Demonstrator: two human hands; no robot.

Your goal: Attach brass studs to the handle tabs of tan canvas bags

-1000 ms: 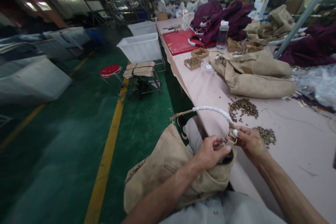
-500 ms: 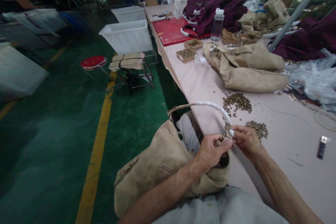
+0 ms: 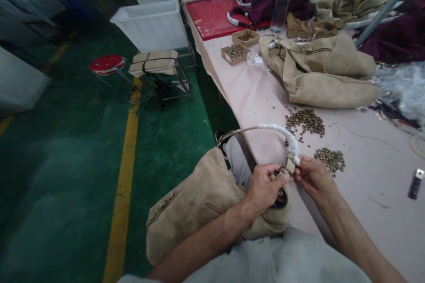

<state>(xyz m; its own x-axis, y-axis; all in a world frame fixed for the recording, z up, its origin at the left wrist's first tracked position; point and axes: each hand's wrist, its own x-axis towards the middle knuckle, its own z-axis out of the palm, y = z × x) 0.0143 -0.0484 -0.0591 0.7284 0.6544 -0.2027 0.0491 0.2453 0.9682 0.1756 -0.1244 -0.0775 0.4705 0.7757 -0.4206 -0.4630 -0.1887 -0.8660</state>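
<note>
A tan handbag (image 3: 195, 199) lies across my lap, its strap handle (image 3: 277, 129) arching up and partly wrapped in white. My left hand (image 3: 267, 188) pinches the handle's end by a metal ring, close to the bag's dark opening. On the other side of that same end, my right hand (image 3: 314, 176) grips the strap between thumb and fingers. Whether a small stud sits between the fingertips is too small to tell. Just beyond my right hand, two piles of bronze-coloured studs (image 3: 305, 122) rest on the pale table (image 3: 358, 168).
Another tan bag (image 3: 332, 88) lies further back, beside small boxes of studs (image 3: 235, 53) and a water bottle (image 3: 280, 6). Purple bags are heaped behind. A nail clipper (image 3: 416, 183) lies at right. White bins (image 3: 151, 24) and a red stool (image 3: 108, 64) stand left.
The view has tipped down slightly, so the background sits higher. Both hands stay at the handle's end, which has turned a little between the fingers.
</note>
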